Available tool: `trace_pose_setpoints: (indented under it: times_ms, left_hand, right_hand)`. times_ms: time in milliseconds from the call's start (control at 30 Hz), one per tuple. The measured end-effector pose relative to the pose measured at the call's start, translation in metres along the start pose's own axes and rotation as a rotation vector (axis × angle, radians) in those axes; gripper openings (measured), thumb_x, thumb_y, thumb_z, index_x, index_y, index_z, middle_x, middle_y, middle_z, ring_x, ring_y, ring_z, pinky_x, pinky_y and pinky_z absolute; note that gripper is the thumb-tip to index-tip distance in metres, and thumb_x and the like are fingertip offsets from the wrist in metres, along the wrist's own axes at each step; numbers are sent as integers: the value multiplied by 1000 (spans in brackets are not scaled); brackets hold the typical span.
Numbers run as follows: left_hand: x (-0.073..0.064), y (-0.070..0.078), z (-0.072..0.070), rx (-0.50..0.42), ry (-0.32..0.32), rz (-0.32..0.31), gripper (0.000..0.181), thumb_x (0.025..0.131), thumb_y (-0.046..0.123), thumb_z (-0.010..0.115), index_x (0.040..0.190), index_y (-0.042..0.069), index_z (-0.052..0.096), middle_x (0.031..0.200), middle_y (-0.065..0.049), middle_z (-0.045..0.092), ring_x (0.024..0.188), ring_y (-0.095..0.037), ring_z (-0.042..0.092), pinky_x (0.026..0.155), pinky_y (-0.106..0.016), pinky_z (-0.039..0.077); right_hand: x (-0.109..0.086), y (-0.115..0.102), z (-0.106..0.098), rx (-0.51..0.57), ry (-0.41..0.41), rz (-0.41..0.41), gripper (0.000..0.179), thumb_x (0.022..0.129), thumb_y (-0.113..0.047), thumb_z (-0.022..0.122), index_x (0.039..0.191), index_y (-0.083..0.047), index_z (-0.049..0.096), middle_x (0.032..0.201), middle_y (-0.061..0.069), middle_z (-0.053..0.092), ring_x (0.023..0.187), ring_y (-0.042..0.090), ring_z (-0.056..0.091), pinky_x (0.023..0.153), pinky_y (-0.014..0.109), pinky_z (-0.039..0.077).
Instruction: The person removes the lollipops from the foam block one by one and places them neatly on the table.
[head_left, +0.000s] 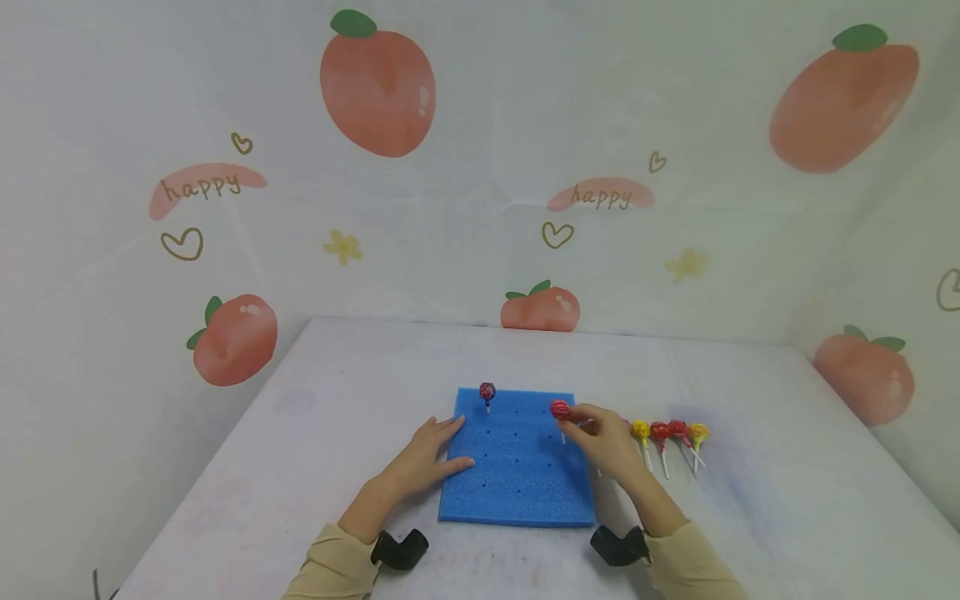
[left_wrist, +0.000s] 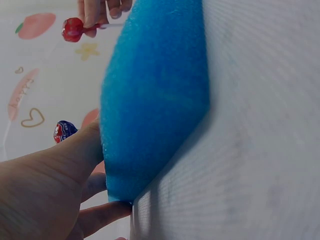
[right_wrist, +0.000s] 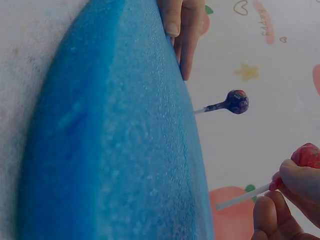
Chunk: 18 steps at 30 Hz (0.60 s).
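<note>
A blue foam board (head_left: 498, 504) dotted with small holes lies flat on the table. Near its far left corner a lollipop in a dark blue and red wrapper (head_left: 487, 391) stands upright on its white stick. My right hand (head_left: 606, 440) pinches a red-wrapped lollipop (head_left: 560, 409) between thumb and fingers, just below the candy. That lollipop is over the board's right side, and the right wrist view shows the stick's free lower end (right_wrist: 220, 205) apart from the foam. Fingers spread, my left hand (head_left: 418, 460) rests on the board's left edge.
To the right of the board, several lollipops lie in a row, among them a yellow one (head_left: 641, 429), a red one (head_left: 660, 431) and an orange-yellow one (head_left: 698, 432). My right hand partly covers the row's left end. A printed fabric backdrop (head_left: 450, 242) rises behind the table (head_left: 375, 367).
</note>
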<state>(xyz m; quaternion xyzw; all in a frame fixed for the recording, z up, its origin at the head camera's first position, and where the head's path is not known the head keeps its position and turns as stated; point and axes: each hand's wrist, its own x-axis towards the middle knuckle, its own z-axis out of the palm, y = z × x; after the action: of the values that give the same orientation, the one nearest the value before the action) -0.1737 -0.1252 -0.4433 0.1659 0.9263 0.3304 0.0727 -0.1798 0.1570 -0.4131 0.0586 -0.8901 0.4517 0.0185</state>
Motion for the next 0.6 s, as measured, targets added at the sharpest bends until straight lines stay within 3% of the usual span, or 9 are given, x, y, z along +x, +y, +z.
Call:
trace_pose_setpoints:
  times_ms: [367, 600]
  left_hand:
    - [0, 0, 0, 1, -2, 3, 71, 87, 40, 63, 143, 5, 36, 146, -22, 37, 141, -45, 19, 110, -62, 22]
    - [-1, 0, 0, 0, -3, 10, 71, 87, 40, 63, 143, 5, 36, 146, -22, 37, 141, -45, 19, 110, -62, 22]
  right_hand:
    - [-3, 8, -8, 6, -1, 17, 26, 89, -17, 63, 111, -4, 66, 107, 15, 68, 93, 23, 65, 81, 37, 57]
    - [-7, 10, -16, -31, 4, 46, 25, 89, -19, 63, 109, -4, 66, 105, 15, 68, 89, 22, 66, 76, 33, 58]
